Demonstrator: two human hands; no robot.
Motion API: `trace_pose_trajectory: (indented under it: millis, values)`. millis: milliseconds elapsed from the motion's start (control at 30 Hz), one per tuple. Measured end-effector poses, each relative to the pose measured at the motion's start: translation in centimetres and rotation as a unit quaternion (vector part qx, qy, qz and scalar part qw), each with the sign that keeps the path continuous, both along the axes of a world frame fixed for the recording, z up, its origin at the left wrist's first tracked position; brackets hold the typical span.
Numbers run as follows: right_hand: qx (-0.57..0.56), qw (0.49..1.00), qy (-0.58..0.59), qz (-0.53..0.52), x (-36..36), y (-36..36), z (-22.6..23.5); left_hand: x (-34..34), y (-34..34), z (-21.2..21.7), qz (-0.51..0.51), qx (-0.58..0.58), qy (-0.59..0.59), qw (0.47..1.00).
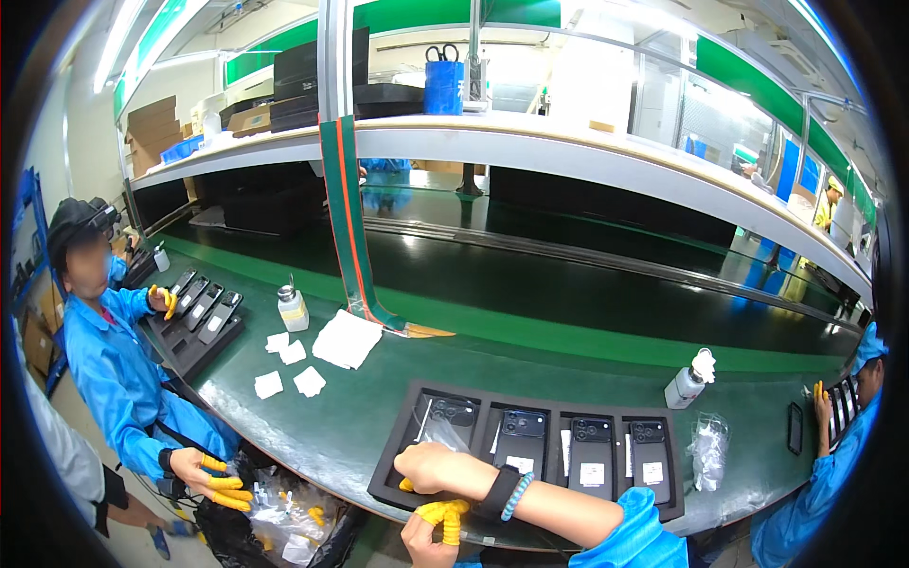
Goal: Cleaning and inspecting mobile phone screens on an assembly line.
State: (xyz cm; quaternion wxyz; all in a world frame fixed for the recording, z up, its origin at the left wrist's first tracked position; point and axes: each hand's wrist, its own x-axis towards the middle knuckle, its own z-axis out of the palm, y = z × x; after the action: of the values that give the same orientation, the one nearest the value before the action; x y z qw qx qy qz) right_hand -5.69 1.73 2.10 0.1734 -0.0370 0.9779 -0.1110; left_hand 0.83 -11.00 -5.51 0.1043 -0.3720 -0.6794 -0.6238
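Observation:
A black tray (409,417) lies on the green bench in front of me, with dark phones face down in its slots. The leftmost phone (453,413) has clear film (437,434) loose over it. My right hand (431,468) reaches in from the lower right, curled over the tray's front left corner; a black band and blue beads circle the wrist. My left hand (431,532) sits just below the tray's front edge, its yellow-capped fingers bent upward against that edge. What either hand holds is hidden.
A white dispenser bottle (688,382) and crumpled clear bags (709,447) lie to the right of the tray. White wipes (347,339) and a small bottle (292,309) lie at the left. Blue-coated co-workers sit at the left (114,364) and at the right (833,473). A bag bin (275,516) stands at the lower left.

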Motion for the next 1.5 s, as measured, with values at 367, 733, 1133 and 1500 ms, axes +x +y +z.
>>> trace_pose_trajectory:
  millis: [367,733,1133,1500]
  values:
    - [-0.117,0.992,-0.046,-0.006,0.3,2.4,-0.6,0.1,0.3,0.9,-0.004,0.011,0.018,1.0]
    - [-0.001,0.993,0.117,-0.017,2.6,-0.1,-1.5,0.4,-0.2,-0.2,0.016,-0.031,0.013,0.999]
    - [-0.009,0.994,0.107,0.014,2.5,0.5,-1.7,0.3,0.0,0.1,0.016,-0.014,0.036,0.999]
    - [0.008,0.983,0.178,-0.046,3.5,-0.3,-2.1,0.1,-0.1,-0.2,0.011,-0.014,0.057,0.998]
